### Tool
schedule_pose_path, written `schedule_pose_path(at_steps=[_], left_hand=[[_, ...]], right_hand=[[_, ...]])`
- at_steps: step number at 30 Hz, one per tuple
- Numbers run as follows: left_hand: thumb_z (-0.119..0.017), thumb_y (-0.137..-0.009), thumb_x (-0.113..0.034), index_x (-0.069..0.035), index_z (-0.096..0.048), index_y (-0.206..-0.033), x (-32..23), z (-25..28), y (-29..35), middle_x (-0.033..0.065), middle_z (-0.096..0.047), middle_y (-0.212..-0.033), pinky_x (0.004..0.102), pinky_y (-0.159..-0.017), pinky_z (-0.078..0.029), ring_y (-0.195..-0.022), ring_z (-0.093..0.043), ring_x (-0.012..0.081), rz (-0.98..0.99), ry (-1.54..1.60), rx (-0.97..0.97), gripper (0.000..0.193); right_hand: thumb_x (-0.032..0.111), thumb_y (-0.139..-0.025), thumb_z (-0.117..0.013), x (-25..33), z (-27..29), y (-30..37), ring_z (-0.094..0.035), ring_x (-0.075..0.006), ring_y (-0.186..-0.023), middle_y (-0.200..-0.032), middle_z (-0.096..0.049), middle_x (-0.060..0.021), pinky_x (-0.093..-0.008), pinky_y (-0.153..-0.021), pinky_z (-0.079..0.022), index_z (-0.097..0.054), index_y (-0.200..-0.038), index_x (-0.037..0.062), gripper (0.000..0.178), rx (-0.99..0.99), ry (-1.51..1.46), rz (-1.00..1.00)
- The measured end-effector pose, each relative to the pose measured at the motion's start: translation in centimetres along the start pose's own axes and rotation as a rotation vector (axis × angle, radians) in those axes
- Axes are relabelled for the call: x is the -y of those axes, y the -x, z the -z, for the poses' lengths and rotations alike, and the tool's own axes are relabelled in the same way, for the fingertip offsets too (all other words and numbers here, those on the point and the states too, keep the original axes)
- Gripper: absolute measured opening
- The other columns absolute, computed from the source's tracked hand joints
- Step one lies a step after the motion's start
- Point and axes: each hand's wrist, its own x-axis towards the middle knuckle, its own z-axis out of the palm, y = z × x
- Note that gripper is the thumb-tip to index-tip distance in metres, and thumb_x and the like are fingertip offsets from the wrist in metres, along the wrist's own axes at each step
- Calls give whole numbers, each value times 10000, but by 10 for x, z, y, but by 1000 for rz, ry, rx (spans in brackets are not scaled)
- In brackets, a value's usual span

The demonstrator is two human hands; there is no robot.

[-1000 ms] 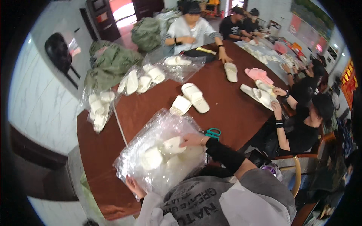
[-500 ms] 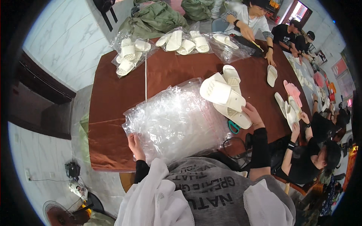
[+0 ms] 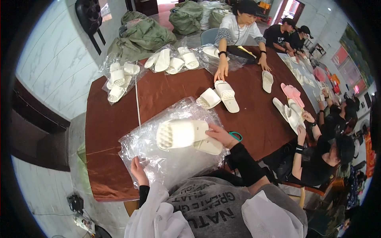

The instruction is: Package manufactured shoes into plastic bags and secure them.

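A pair of off-white slide slippers (image 3: 176,134) is in my right hand (image 3: 222,135); its fingers and thumb grip them at the heel end. The two overlap, with the dimpled footbed of the upper one showing at the far end. They hover over a flat stack of clear plastic bags (image 3: 166,166) in front of me. My left hand (image 3: 139,171) pinches the left edge of the top plastic bag. Beyond the stack, two more off-white slippers, a left one (image 3: 209,99) and a right one (image 3: 228,101), lie on the brown-covered table (image 3: 250,123).
Bagged slippers (image 3: 174,61) line the far edge. A person opposite touches one loose slipper with a hand (image 3: 222,69). Teal-handled scissors (image 3: 235,136) lie right of the bags. At right, another person handles white slippers (image 3: 291,115) beside a pink pair (image 3: 292,94).
My right hand has brought the slippers left and nearer, over the bags. My left hand stays at the bag's edge. The person opposite has reached to a loose slipper. The view has shifted.
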Motion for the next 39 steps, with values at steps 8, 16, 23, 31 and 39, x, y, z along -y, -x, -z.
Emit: schedule_pose_path(at_steps=[8,16,23,31,39], left_hand=[[-419,-1003,-379,1,-538,-1179,-15,17,-10,156,-626,-1069,384,-686,-549,-859,-656,283,185,406,-99,435],[-408,-1019,-184,-8,-446,-1275,-70,-6,0,206,-634,-1120,380,-815,-555,-957,-665,313,152,448,116,313],[-440,-1011,-216,-13,-514,-1240,-60,-56,-13,130,-647,-1039,313,-725,-539,-835,-660,195,150,243,205,315],[-541,-968,-140,22,-545,-1185,-47,-45,-17,88,-640,-1007,271,-662,-547,-843,-644,136,-52,-97,-182,271],[-650,-857,-236,-158,-345,-1459,-15,-18,58,58,-215,-1560,469,-1155,-157,-1454,-118,272,-361,-1127,400,679]], right_hand=[[129,-893,-610,-118,58,-21,-579,-125,-941,-1057,-620,-44,-264,-809,-475,-521,-1232,13,370,-152,214,85],[86,-916,-554,-8,18,13,-552,-100,-987,-1099,-600,-40,-262,-843,-463,-522,-1211,2,309,-304,-94,286],[83,-927,-538,27,-25,20,-555,-96,-967,-1072,-603,-31,-261,-841,-463,-515,-1217,-1,303,-211,-28,353],[150,-909,-600,-103,0,-16,-549,-86,-767,-851,-582,-29,-245,-635,-449,-521,-1036,25,195,-292,81,137],[177,-920,-600,-59,-18,-6,-534,-70,-783,-869,-578,-10,-237,-671,-447,-525,-1065,33,218,-199,103,187]])
